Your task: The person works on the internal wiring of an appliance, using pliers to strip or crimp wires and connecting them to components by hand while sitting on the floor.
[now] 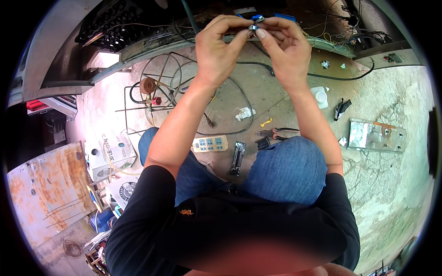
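Both my arms reach forward to the open base of a metal cabinet [331,46]. My left hand [215,50] and my right hand [291,54] meet there, thumbs and fingertips closed on a small blue and silver piece [252,28]. It is too small to tell its kind. Right behind the fingertips shows another blue bit [258,18]; whether the two are joined I cannot tell. Thin loose wires [322,39] hang in the cabinet to the right of my right hand. Below the hands a black cable [317,76] crosses the floor.
Between my knees and the cabinet lie a power strip [210,144], a black packet [237,158], pliers [278,133] and a yellow scrap [265,123]. A valve with hoses [148,86] stands left, near cartons [110,156]. To the right are a white bottle [319,97] and a metal plate [363,135].
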Action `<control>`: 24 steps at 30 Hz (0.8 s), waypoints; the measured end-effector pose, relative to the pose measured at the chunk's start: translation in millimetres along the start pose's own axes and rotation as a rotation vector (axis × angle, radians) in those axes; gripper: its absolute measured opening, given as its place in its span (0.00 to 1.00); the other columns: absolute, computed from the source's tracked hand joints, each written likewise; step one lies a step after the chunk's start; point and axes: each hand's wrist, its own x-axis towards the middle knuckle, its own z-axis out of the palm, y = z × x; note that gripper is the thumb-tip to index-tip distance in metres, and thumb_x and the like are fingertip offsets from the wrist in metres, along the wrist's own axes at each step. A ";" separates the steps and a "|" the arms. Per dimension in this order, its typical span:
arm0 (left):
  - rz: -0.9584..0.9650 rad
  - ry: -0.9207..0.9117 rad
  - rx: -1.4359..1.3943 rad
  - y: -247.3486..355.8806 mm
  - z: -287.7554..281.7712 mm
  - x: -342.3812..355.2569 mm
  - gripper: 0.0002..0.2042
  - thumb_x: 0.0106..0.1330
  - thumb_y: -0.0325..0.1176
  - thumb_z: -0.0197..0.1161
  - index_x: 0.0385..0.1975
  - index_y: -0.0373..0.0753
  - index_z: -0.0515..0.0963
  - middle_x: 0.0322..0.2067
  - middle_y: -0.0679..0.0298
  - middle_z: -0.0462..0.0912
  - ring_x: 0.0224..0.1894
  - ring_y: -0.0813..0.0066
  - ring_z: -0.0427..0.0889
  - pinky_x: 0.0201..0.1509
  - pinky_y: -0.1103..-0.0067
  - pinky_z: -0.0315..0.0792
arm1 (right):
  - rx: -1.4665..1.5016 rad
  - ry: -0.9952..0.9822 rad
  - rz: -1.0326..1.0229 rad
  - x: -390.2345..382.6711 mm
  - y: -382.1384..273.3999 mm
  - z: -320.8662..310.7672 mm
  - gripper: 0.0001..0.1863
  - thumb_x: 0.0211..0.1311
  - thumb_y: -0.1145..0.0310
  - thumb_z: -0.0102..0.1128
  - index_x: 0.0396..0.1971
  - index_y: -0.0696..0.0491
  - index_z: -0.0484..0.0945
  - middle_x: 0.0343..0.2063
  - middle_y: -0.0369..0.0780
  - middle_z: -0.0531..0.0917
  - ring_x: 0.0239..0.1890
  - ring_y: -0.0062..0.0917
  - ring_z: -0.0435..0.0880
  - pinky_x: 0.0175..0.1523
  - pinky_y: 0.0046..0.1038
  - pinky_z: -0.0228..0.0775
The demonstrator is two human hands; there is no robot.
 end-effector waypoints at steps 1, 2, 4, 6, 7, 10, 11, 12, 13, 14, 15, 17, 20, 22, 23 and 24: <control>0.011 0.023 -0.007 -4.1 0.6 -0.6 0.09 0.62 0.19 0.69 0.41 0.32 0.86 0.40 0.61 0.86 0.41 0.74 0.86 0.48 0.80 0.79 | -0.014 -0.006 0.002 -1.0 0.1 0.9 0.16 0.64 0.77 0.71 0.50 0.62 0.79 0.44 0.42 0.87 0.47 0.22 0.87 0.53 0.24 0.81; 0.022 0.045 -0.014 -6.5 1.0 -1.3 0.08 0.61 0.19 0.70 0.40 0.33 0.86 0.39 0.61 0.87 0.39 0.74 0.86 0.46 0.79 0.80 | -0.037 0.006 0.003 -1.6 -0.1 2.1 0.15 0.63 0.76 0.72 0.48 0.61 0.80 0.43 0.41 0.88 0.46 0.22 0.87 0.53 0.24 0.80; -0.009 0.017 -0.022 -7.8 1.6 -3.1 0.07 0.63 0.19 0.69 0.40 0.31 0.85 0.41 0.61 0.86 0.43 0.76 0.85 0.50 0.80 0.78 | -0.084 0.032 0.006 -2.6 -0.2 3.4 0.14 0.62 0.74 0.74 0.46 0.61 0.83 0.41 0.40 0.89 0.46 0.21 0.88 0.54 0.24 0.80; -0.013 0.000 -0.012 -9.8 3.1 -3.6 0.06 0.64 0.19 0.68 0.40 0.31 0.84 0.43 0.62 0.86 0.44 0.77 0.83 0.52 0.80 0.77 | -0.155 0.055 0.004 -4.0 0.5 2.6 0.13 0.61 0.73 0.74 0.44 0.60 0.85 0.40 0.38 0.90 0.45 0.20 0.88 0.53 0.24 0.79; -0.002 -0.002 0.003 -12.3 4.7 -2.3 0.05 0.64 0.19 0.68 0.39 0.31 0.84 0.43 0.62 0.86 0.44 0.78 0.83 0.51 0.81 0.77 | -0.190 0.067 0.004 -4.9 0.6 1.8 0.12 0.61 0.72 0.75 0.42 0.59 0.86 0.39 0.38 0.90 0.45 0.19 0.88 0.52 0.24 0.79; -0.048 -0.051 0.041 -8.7 9.3 -0.9 0.05 0.66 0.20 0.67 0.39 0.32 0.81 0.42 0.62 0.85 0.43 0.79 0.83 0.50 0.81 0.76 | -0.353 0.076 -0.116 -3.0 5.3 -5.1 0.11 0.60 0.70 0.74 0.41 0.58 0.88 0.38 0.38 0.90 0.43 0.19 0.88 0.50 0.24 0.77; -0.077 -0.076 0.052 -6.4 11.0 0.8 0.05 0.66 0.20 0.67 0.40 0.32 0.80 0.42 0.62 0.85 0.42 0.79 0.82 0.49 0.81 0.76 | -0.377 0.055 -0.109 -1.7 5.7 -7.0 0.11 0.62 0.72 0.73 0.43 0.58 0.87 0.38 0.37 0.90 0.43 0.19 0.86 0.51 0.23 0.76; -0.084 -0.092 0.048 -7.9 12.5 -2.3 0.06 0.67 0.20 0.66 0.41 0.33 0.79 0.42 0.62 0.86 0.42 0.79 0.82 0.49 0.81 0.75 | -0.405 0.032 -0.090 -4.2 4.7 -9.2 0.11 0.63 0.74 0.72 0.44 0.59 0.86 0.39 0.36 0.89 0.43 0.18 0.85 0.52 0.23 0.75; -0.092 -0.108 0.043 -12.6 12.2 -3.3 0.07 0.68 0.21 0.66 0.43 0.33 0.78 0.41 0.62 0.86 0.42 0.79 0.82 0.48 0.82 0.75 | -0.433 0.008 -0.069 -5.1 3.9 -11.6 0.11 0.64 0.76 0.71 0.46 0.60 0.85 0.39 0.35 0.88 0.43 0.18 0.84 0.54 0.22 0.74; -0.102 -0.125 0.038 -18.4 10.8 -2.3 0.08 0.68 0.21 0.65 0.44 0.34 0.77 0.41 0.62 0.86 0.41 0.79 0.81 0.48 0.82 0.74 | -0.443 -0.018 -0.137 1.0 7.4 -15.3 0.11 0.65 0.75 0.70 0.46 0.60 0.85 0.39 0.34 0.88 0.42 0.17 0.83 0.53 0.22 0.74; -0.143 -0.131 0.032 -22.4 6.8 -2.8 0.08 0.70 0.20 0.63 0.45 0.33 0.74 0.43 0.56 0.87 0.43 0.76 0.83 0.48 0.81 0.77 | -0.453 -0.050 -0.185 0.5 7.6 -18.9 0.11 0.65 0.73 0.70 0.45 0.59 0.85 0.38 0.34 0.87 0.41 0.16 0.83 0.52 0.22 0.74; -0.312 -0.143 -0.167 -21.1 -2.1 -13.1 0.05 0.74 0.25 0.60 0.43 0.34 0.71 0.43 0.57 0.85 0.38 0.79 0.83 0.41 0.84 0.78 | -0.386 -0.041 0.012 -18.8 -7.0 -11.9 0.13 0.71 0.78 0.58 0.53 0.61 0.79 0.40 0.37 0.84 0.41 0.20 0.82 0.50 0.24 0.75; -0.230 -0.234 -0.415 -16.4 9.0 7.4 0.05 0.76 0.25 0.57 0.43 0.35 0.68 0.42 0.55 0.86 0.34 0.81 0.82 0.34 0.87 0.75 | -0.741 -0.173 0.201 -78.7 7.8 -94.4 0.10 0.68 0.68 0.68 0.42 0.59 0.82 0.37 0.36 0.86 0.41 0.20 0.84 0.50 0.25 0.75; -0.152 -0.220 -0.458 -21.2 -13.5 11.1 0.04 0.76 0.24 0.56 0.43 0.37 0.67 0.44 0.50 0.87 0.30 0.83 0.82 0.28 0.90 0.72 | -0.942 -0.527 0.383 -137.1 34.0 -113.8 0.09 0.65 0.70 0.68 0.41 0.57 0.81 0.38 0.40 0.85 0.43 0.30 0.86 0.51 0.30 0.76; -0.122 -0.225 -0.491 -18.9 -15.3 13.6 0.04 0.76 0.25 0.57 0.43 0.36 0.68 0.44 0.49 0.87 0.29 0.84 0.82 0.28 0.90 0.72 | -1.056 -0.602 0.383 -175.0 42.4 -125.4 0.11 0.61 0.70 0.70 0.41 0.55 0.80 0.41 0.41 0.83 0.45 0.34 0.85 0.51 0.33 0.76; -0.105 -0.231 -0.493 -19.6 -15.1 15.7 0.05 0.76 0.26 0.58 0.42 0.36 0.68 0.43 0.50 0.88 0.29 0.84 0.82 0.28 0.90 0.72 | -1.170 -0.670 0.372 -210.6 50.4 -137.1 0.13 0.57 0.69 0.72 0.40 0.54 0.80 0.43 0.42 0.82 0.47 0.38 0.84 0.51 0.36 0.77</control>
